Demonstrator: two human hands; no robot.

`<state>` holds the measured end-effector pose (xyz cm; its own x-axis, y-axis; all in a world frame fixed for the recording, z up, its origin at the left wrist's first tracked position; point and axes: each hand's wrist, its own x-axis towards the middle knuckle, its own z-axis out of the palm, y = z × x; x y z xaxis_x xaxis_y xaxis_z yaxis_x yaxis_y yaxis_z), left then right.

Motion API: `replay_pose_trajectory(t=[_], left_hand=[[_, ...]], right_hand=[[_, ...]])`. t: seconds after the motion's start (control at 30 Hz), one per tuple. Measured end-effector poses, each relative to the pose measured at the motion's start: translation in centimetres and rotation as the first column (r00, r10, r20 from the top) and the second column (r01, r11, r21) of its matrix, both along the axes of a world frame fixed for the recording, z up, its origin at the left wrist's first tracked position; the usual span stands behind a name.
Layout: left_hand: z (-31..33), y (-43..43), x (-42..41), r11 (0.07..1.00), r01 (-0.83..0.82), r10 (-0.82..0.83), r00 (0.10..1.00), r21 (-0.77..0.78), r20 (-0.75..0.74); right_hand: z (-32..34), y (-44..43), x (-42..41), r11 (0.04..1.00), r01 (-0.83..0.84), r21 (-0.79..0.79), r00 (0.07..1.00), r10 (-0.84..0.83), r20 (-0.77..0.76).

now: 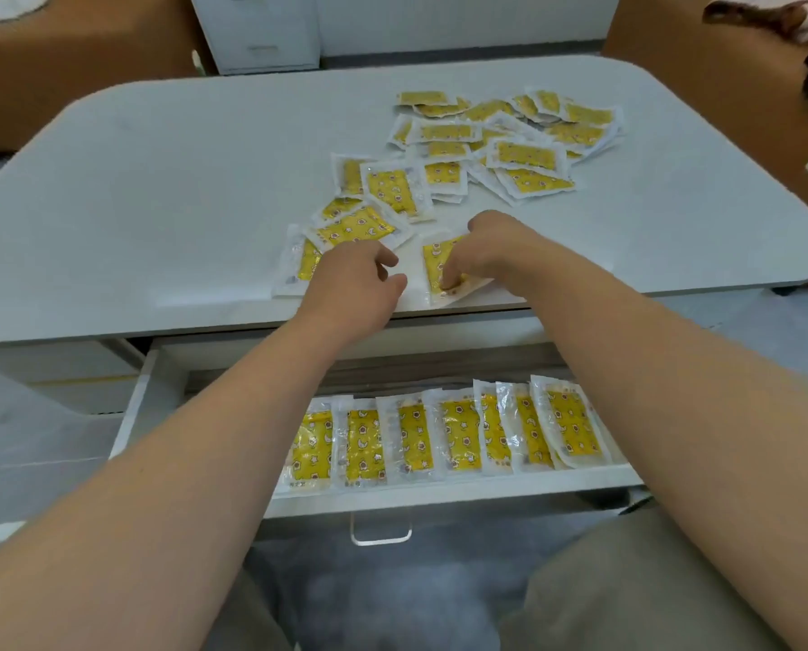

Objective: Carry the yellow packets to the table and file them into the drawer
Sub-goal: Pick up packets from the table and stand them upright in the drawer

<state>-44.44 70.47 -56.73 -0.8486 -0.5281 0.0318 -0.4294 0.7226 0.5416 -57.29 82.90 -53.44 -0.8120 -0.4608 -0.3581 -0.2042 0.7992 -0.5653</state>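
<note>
Several yellow packets in clear wrappers lie scattered on the white table (158,190), most in a heap (505,143) at the back right. My right hand (486,249) pinches one yellow packet (435,265) near the table's front edge, fingers curled down onto it. Just left of it, my left hand (355,279) lies with curled fingers over the edge of other packets (299,265); whether it holds one is hidden. Below the tabletop the drawer (439,493) stands pulled out, with a row of filed packets (444,434) standing on edge inside.
A white cabinet (261,35) stands behind the table. Brown boxes (64,63) flank it at left and right, with cloth on the right one. The drawer's handle (381,533) points toward my knees. The table's left half is bare.
</note>
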Motion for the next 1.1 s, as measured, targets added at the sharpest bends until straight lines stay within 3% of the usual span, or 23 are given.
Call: replay_pose_trajectory(t=[0.23,0.43,0.53,0.7,0.8,0.93,1.03,1.1], left_hand=[[1.4,0.8,1.6,0.914,0.026,-0.023,1.0,0.405,-0.014],[1.3,0.0,2.7,0.826,-0.01,-0.026,0.998,0.564,0.055],[2.1,-1.9,3.6,0.791,-0.031,-0.061,0.99,0.612,0.128],[2.6,-6.1,6.2,0.741,-0.099,-0.076,0.97,0.664,0.23],[1.4,-8.0,7.9,0.729,-0.118,-0.113,0.951,0.674,0.289],[0.9,-9.7,9.8,0.763,-0.144,-0.138,0.916,0.63,0.377],[-0.1,-10.7,11.1,0.815,-0.146,-0.215,0.823,0.561,0.526],[-1.6,-11.5,12.1,0.869,-0.169,-0.185,0.761,0.466,0.621]], right_hand=[[0.0,0.7,0.5,0.998,-0.06,-0.017,0.998,0.061,0.035],[-0.5,1.0,1.1,0.984,-0.103,-0.145,0.989,0.118,0.093],[0.3,0.6,2.3,0.945,-0.197,-0.261,0.962,0.238,0.133],[-0.2,-0.8,6.6,0.867,-0.34,-0.365,0.857,0.445,0.26],[-2.0,-1.7,9.1,0.849,-0.327,-0.415,0.814,0.476,0.332],[-4.7,-3.1,11.6,0.859,-0.327,-0.393,0.786,0.478,0.392],[-5.7,-4.5,13.1,0.864,-0.343,-0.369,0.772,0.483,0.413],[-5.7,-5.4,13.6,0.851,-0.416,-0.321,0.8,0.51,0.316]])
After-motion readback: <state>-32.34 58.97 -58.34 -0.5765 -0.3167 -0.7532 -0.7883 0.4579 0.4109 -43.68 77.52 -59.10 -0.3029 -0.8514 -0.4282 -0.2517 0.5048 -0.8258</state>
